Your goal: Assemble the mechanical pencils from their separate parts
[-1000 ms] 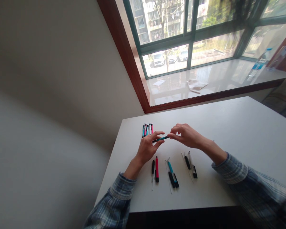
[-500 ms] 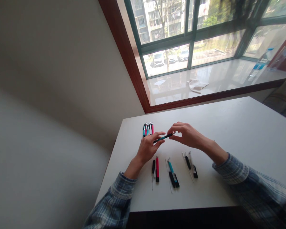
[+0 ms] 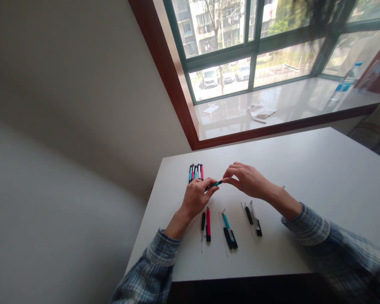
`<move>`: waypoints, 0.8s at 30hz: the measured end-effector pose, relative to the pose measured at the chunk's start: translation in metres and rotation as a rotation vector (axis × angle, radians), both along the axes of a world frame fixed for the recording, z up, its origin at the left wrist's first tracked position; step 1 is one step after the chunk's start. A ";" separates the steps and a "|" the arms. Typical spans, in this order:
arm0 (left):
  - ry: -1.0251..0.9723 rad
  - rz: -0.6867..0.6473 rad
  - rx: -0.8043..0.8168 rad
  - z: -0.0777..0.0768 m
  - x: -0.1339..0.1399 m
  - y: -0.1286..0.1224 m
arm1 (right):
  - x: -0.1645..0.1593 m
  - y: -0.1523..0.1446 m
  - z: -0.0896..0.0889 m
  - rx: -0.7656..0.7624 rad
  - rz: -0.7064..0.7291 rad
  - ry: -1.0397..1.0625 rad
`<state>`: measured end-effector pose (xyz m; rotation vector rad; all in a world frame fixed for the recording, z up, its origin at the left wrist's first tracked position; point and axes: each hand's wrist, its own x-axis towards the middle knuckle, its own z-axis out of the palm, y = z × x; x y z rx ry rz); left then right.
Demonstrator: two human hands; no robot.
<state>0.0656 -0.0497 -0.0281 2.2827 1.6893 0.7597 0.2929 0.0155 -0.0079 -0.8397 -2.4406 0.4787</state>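
My left hand (image 3: 197,195) grips a blue and black pen (image 3: 214,185) between thumb and fingers, its body slanting up to the right. My right hand (image 3: 243,179) pinches the pen's black end, so the tip is hidden by the fingers. Beyond my left hand several pens (image 3: 196,170) lie side by side. Nearer to me are loose pen parts in three groups: a red barrel (image 3: 208,226) with a black grip and thin refill, a blue barrel (image 3: 226,221) with black pieces and a refill, and a white barrel (image 3: 254,213) with a black grip and refill.
The white table (image 3: 297,169) ends at a dark gap near my body. A wall rises on the left. Behind the table, a window sill (image 3: 231,120) holds a crumpled wrapper (image 3: 261,113), a paper and a plastic bottle (image 3: 345,84).
My right hand has closed its fingers onto the pen's pointed end, which showed before. My left hand keeps its hold on the pen; the loose parts lie as they did.
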 end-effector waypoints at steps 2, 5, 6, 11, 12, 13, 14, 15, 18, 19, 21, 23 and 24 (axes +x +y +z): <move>0.005 0.000 -0.002 0.002 0.001 -0.001 | 0.000 -0.001 0.001 0.015 -0.012 -0.002; -0.048 -0.003 -0.004 0.007 0.003 -0.002 | 0.000 -0.002 0.002 0.031 -0.008 0.086; -0.098 0.006 -0.012 0.009 0.003 -0.002 | 0.001 -0.001 0.002 0.040 -0.011 0.151; -0.683 0.043 -0.196 0.018 -0.002 0.002 | 0.002 -0.001 0.002 0.094 -0.071 0.422; -0.805 0.033 -0.238 0.019 -0.003 0.003 | 0.001 -0.003 0.002 0.085 -0.053 0.422; -0.903 0.021 -0.278 0.020 -0.003 0.004 | -0.001 -0.005 0.001 0.066 -0.019 0.406; -0.978 0.013 -0.315 0.021 -0.004 0.004 | -0.004 -0.008 0.000 0.040 0.029 0.378; -1.034 0.010 -0.351 0.021 -0.004 0.005 | -0.007 -0.011 -0.002 0.010 0.083 0.343; -1.138 0.018 -0.426 0.022 -0.002 0.005 | -0.016 -0.022 -0.005 -0.057 0.215 0.258; -1.155 0.018 -0.437 0.023 -0.001 0.005 | -0.018 -0.025 -0.006 -0.063 0.238 0.239; -1.159 -0.002 -0.452 0.024 0.000 0.004 | -0.020 -0.028 -0.007 -0.057 0.255 0.216; -1.132 -0.021 -0.454 0.026 0.002 0.003 | -0.020 -0.030 -0.006 -0.043 0.258 0.209; -1.118 -0.026 -0.450 0.027 0.002 0.003 | -0.020 -0.030 -0.005 -0.038 0.260 0.207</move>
